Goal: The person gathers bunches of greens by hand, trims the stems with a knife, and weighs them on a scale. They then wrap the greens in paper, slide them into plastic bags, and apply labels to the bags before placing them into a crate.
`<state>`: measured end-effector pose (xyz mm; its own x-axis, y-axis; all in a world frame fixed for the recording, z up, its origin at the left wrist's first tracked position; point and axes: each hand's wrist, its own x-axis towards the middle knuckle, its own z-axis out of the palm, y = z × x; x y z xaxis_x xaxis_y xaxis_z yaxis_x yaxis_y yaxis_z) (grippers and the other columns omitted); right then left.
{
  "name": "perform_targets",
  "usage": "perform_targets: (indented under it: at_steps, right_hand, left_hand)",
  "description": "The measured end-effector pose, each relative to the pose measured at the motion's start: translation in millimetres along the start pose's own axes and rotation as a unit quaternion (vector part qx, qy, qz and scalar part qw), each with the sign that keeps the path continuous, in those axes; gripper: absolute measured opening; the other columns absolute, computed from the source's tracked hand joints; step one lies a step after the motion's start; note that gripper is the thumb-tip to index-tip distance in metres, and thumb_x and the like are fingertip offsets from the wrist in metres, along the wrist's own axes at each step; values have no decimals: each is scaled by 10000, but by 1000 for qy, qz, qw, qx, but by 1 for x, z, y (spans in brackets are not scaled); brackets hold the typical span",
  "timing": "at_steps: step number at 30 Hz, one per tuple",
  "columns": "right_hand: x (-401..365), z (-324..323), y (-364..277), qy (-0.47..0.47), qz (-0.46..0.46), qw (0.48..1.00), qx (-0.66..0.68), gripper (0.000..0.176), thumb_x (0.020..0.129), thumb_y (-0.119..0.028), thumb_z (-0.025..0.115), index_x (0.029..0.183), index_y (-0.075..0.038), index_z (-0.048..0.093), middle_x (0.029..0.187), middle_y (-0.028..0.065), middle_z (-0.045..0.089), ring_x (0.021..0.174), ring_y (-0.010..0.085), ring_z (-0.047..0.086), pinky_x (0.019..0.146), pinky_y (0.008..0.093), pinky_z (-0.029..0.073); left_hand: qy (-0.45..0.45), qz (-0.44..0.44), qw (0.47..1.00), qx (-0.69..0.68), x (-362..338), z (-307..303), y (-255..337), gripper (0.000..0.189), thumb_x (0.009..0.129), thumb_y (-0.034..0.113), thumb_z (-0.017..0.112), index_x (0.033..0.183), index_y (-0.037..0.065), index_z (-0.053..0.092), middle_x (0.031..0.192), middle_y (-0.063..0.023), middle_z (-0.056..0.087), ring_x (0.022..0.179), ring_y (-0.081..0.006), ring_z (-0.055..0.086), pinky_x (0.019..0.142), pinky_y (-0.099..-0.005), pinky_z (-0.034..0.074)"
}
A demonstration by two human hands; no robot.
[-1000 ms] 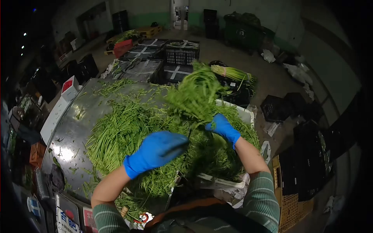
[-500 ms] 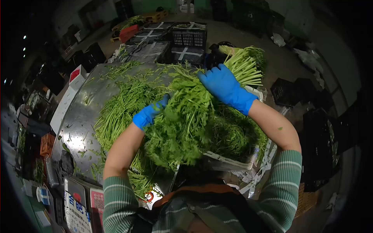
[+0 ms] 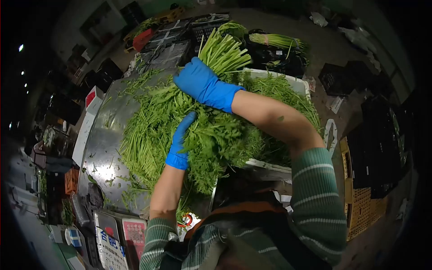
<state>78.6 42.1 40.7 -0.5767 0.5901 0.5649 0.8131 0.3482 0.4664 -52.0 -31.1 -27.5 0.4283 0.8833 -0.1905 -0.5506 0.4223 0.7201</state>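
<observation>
My right hand [image 3: 194, 81], in a blue glove, is closed around the stems of a bunch of leafy greens [image 3: 216, 139]. The cut, pale green stem ends [image 3: 225, 54] stick out beyond the fist, and the feathery leaves hang toward my body. Against the left side of these leaves is my blue-gloved left hand [image 3: 180, 139], its thumb pointing up. Foliage hides its other fingers, which appear wrapped round the bunch. Below and left of the hands, a heap of loose greens [image 3: 144, 139] lies on the metal table [image 3: 101, 144].
Right of the bunch stands a white crate [image 3: 270, 167] of greens. Tied greens [image 3: 279, 40] rest on a black bag beyond it. Black crates [image 3: 166, 56] are stacked behind the table. A yellow crate [image 3: 364, 211] sits at right, and printed boxes [image 3: 110, 243] at lower left.
My right hand has swung left with the bunch, bringing the stem ends over the table's far side. My left hand has turned more upright, and the camera view has shifted.
</observation>
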Motion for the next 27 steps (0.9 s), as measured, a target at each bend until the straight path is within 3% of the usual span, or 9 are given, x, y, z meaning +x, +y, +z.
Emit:
perform_targets:
  at_steps: [5, 7, 8, 11, 14, 18, 19, 22, 27]
  right_hand:
    - [29, 20, -31, 55, 22, 997, 51, 93, 690, -144, 530, 747, -96, 584, 585, 28, 506, 587, 206, 513, 691, 351, 399]
    - [28, 21, -36, 121, 24, 990, 74, 309, 756, -180, 502, 1062, -131, 494, 934, 71, 534, 868, 248, 512, 850, 417, 370]
    - [26, 18, -40, 160, 55, 983, 66, 404, 770, -188, 507, 1165, -149, 431, 1052, 79, 510, 962, 256, 487, 880, 434, 354]
    - [-3, -7, -37, 207, 119, 960, 147, 519, 753, -223, 568, 1226, -157, 365, 1128, 100, 466, 1026, 258, 453, 881, 388, 362]
    - [-48, -10, -89, 122, 177, 876, 433, 347, 743, -214, 522, 1081, -140, 501, 913, 101, 550, 860, 283, 519, 687, 388, 432]
    - [-109, -22, -234, -80, -45, 775, 625, 167, 742, -237, 545, 858, -132, 603, 748, 78, 584, 673, 263, 573, 599, 355, 467]
    - [-123, -26, -273, -113, -68, 742, 658, 169, 751, -262, 525, 833, -137, 604, 736, 79, 582, 655, 267, 570, 583, 356, 464]
    - [-145, -45, -349, -207, -184, 773, 571, 131, 691, -195, 527, 692, -81, 592, 657, 113, 570, 599, 281, 571, 506, 379, 449]
    - [-165, -33, -357, -157, -108, 857, 479, 79, 633, -129, 533, 612, -63, 571, 587, 111, 549, 527, 267, 559, 442, 363, 434]
  left_hand:
    - [52, 143, 977, 149, -5, -18, 6, 336, 849, 196, 432, 1154, 56, 455, 1206, -89, 420, 1068, -217, 447, 888, -357, 422]
    - [51, 153, 971, 177, -24, -30, 22, 286, 813, 170, 457, 1063, 51, 529, 1096, -79, 517, 999, -190, 498, 838, -324, 430]
    - [17, 251, 869, 426, -24, -54, 33, 281, 824, 158, 423, 1063, 54, 529, 1119, -75, 503, 1037, -195, 467, 900, -331, 372]
    - [71, 213, 902, 368, -65, -65, 80, 285, 821, 177, 425, 1046, 52, 545, 1102, -69, 517, 1044, -192, 459, 924, -323, 332]
    - [130, 220, 836, 486, -104, -60, 129, 273, 832, 146, 422, 1060, 55, 540, 1076, -66, 535, 993, -164, 504, 872, -301, 390]
    - [262, 118, 827, 483, -132, -54, 164, 280, 838, 152, 415, 1063, 49, 547, 1042, -68, 553, 1028, -174, 473, 880, -294, 368]
    - [232, 194, 746, 593, -148, -56, 162, 292, 844, 161, 397, 1067, 40, 542, 1048, -83, 547, 1019, -182, 480, 890, -299, 356]
    - [166, 194, 691, 676, -177, -61, 176, 301, 847, 161, 388, 1076, 30, 533, 1065, -96, 537, 1014, -187, 484, 893, -305, 352]
    - [250, 101, 725, 634, -194, -80, 200, 315, 819, 224, 438, 1027, 30, 575, 1029, -50, 578, 990, -151, 498, 846, -260, 362]
